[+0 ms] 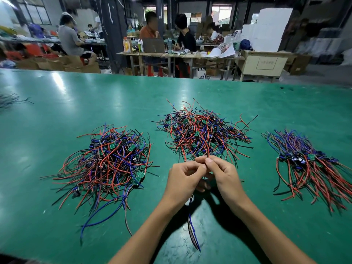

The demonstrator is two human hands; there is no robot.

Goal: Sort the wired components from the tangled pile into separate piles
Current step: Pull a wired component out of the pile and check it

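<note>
Green table, workshop behind. Item one: tangled pile, centre-far, large. Item two: loose heap, left. Item three: combed pile, right. My left hand and right hand pinch one wired component. I judge sorting partway.

On the green tabletop, three red-blue-black wire piles lie left, centre-back and right; both hands sit before the centre one.
</note>
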